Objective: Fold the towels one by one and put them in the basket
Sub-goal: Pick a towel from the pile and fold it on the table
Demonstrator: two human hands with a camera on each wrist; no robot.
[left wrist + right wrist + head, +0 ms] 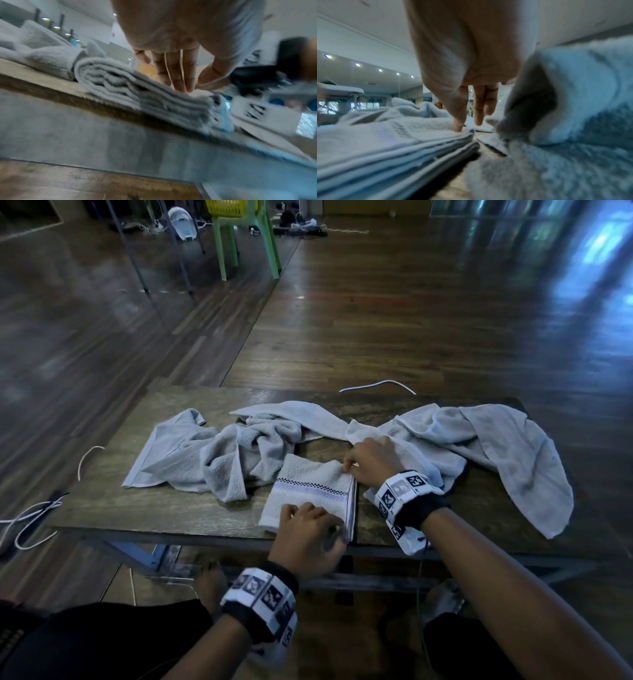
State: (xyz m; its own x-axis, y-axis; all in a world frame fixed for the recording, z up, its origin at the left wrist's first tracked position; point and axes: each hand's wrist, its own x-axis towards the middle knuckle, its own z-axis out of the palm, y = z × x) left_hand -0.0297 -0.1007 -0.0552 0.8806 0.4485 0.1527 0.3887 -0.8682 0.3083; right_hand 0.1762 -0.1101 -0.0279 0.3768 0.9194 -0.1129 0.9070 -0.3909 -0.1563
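Note:
A folded grey towel (310, 491) with a purple and checked band lies at the table's near edge, its layers stacked (137, 94) (385, 142). My left hand (308, 529) (193, 89) rests on its near right part, fingers straight and touching the top. At the far right corner is my right hand (363, 465) (468, 124), with thumb and fingertips pressing down on the cloth. A crumpled grey towel (205, 450) lies to the left, and another towel (496, 440) (582, 88) is spread on the right under my right wrist. The yellow basket (229, 207) sits on a green chair far ahead.
The wooden table (102, 508) is low, with its front edge just under my left hand. White cables (27, 518) lie off its left side, and another cable (376, 385) shows behind it. The green chair (246, 244) and a fan (181, 220) stand on the floor beyond.

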